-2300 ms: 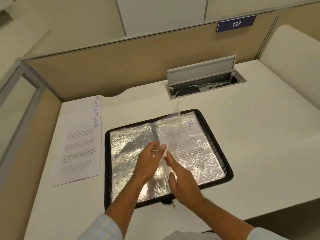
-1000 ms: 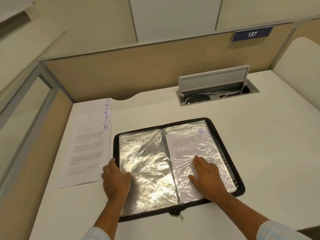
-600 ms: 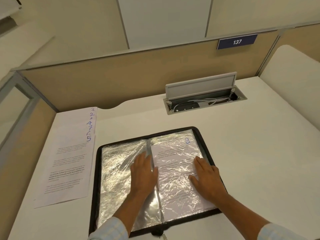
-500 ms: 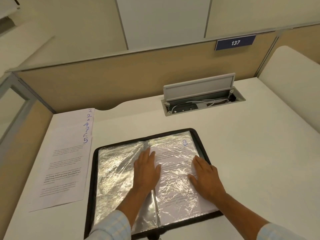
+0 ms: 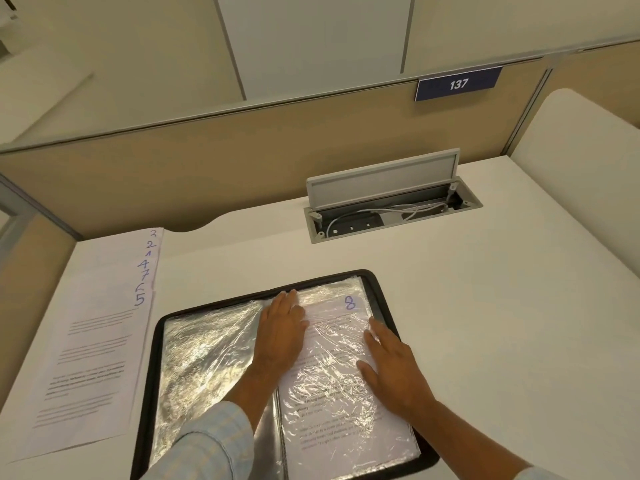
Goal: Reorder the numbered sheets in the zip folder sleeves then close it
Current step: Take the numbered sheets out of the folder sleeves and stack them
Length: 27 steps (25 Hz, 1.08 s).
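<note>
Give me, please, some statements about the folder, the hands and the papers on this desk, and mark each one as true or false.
1. The zip folder lies open on the desk. True.
2. The paper in the right sleeve carries the number 5. False: the sheet there carries an 8.
3. Both hands lie flat on the folder, the left hand by the spine, the right hand on the right page. True.
4. The unfiled papers lie to the right of the folder. False: the loose sheets lie to its left.
5. The box set into the desk at the back is closed. False: the cable box is open, with its lid up.
</note>
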Available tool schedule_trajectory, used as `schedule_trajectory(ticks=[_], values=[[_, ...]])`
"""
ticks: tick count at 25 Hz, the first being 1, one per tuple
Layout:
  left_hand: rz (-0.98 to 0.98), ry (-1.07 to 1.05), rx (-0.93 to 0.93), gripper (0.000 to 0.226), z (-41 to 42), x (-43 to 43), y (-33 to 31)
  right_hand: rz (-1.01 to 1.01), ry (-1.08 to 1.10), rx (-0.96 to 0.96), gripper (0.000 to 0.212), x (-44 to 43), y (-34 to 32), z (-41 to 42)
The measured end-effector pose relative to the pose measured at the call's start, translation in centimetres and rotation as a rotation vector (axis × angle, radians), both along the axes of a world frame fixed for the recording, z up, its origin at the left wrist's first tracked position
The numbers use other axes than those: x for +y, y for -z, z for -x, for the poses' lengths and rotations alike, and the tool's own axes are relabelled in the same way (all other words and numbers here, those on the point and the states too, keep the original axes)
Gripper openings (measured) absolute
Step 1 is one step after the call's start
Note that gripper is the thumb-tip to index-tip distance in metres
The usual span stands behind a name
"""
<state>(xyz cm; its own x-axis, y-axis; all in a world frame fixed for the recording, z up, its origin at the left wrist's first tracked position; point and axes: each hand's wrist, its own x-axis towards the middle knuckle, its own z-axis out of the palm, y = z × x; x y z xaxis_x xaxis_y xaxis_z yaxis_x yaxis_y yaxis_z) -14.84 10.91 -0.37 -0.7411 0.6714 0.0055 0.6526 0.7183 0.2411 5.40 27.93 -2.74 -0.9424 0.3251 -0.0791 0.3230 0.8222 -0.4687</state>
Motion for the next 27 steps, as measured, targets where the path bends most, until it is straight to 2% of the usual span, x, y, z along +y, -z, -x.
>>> schedule_trajectory(ticks=[2,5,10,14,16,19,23,27], values=[[-0.096,-0.004,0.010,0.015,0.5,-0.1,-0.1,0.048,0.022,0.051,0.075,0.2,0.5,-0.2],[-0.224,0.060,-0.034,0.003,1.0,-0.6,-0.5,0.143,0.064,0.115,0.075,0.1,0.7,-0.2],[-0.191,0.142,-0.117,0.005,1.9,-0.6,-2.4,0.258,0.163,0.214,0.070,-0.2,0.3,0.3],[-0.248,0.012,-0.320,0.018,3.2,0.2,-2.9,0.323,0.190,0.232,0.070,-0.2,-0.1,0.5],[-0.170,-0.043,-0.416,0.022,4.2,0.8,-3.2,0.324,0.187,0.218,0.071,-0.1,0.0,0.4],[0.001,-0.032,-0.463,0.012,5.1,1.7,-3.8,0.330,0.154,0.205,0.065,0.0,-0.1,0.3],[0.056,-0.024,-0.446,0.021,4.9,2.6,-4.2,0.341,0.113,0.237,0.047,0.1,-0.5,0.5],[0.021,0.010,-0.465,0.013,5.2,2.7,-3.9,0.366,0.127,0.264,0.039,0.2,-0.8,0.4]])
